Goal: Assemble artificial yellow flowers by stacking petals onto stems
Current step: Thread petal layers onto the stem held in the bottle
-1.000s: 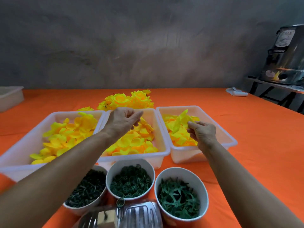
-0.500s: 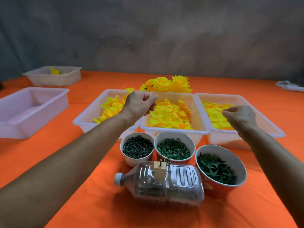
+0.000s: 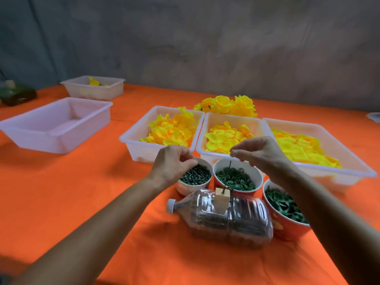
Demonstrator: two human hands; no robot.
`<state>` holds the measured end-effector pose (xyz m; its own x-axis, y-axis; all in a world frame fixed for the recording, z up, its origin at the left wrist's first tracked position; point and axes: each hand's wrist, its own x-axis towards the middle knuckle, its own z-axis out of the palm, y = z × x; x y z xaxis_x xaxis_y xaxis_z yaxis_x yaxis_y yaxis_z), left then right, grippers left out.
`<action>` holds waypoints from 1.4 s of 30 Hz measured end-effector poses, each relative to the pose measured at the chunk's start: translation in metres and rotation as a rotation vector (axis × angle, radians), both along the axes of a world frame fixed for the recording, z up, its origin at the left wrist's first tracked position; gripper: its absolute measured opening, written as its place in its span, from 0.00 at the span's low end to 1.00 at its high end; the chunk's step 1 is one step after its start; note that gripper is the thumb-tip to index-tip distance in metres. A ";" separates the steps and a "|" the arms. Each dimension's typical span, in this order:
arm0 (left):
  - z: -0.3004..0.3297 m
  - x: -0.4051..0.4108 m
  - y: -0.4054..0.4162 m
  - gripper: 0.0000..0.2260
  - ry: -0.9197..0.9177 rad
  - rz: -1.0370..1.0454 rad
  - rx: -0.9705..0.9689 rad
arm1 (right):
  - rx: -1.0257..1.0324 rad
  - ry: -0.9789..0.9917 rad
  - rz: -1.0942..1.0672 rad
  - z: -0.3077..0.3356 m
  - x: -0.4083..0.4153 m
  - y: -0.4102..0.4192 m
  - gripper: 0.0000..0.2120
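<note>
Orange cloth [image 3: 72, 202] covers the table. Left hand [image 3: 172, 164], fingers curled, is held over the stem cup [image 3: 194, 177]; any grasp cannot be told. Right hand [image 3: 260, 154] is curled, seemingly empty. Petal bins [image 3: 226, 138] lie beyond.

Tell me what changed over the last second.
Both hands drew back from the petal trays toward the cups. The left hand now hangs over the cup of green pegs; the right hand is above the upright pin on the bottle. Whether either holds a piece cannot be told. Trays, cups and bottle stayed put.
</note>
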<state>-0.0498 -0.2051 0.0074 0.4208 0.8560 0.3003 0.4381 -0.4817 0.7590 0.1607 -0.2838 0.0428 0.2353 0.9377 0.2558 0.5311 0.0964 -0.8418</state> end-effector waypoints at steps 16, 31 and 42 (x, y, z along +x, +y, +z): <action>-0.019 0.010 -0.015 0.06 0.458 -0.004 0.113 | -0.356 -0.915 0.343 -0.020 -0.052 0.068 0.11; -0.018 0.012 -0.021 0.04 0.471 0.032 0.092 | -0.261 -0.958 0.301 -0.045 -0.053 0.072 0.07; -0.021 0.010 -0.020 0.06 0.417 0.042 0.131 | -0.053 -0.309 0.146 -0.037 -0.050 0.065 0.05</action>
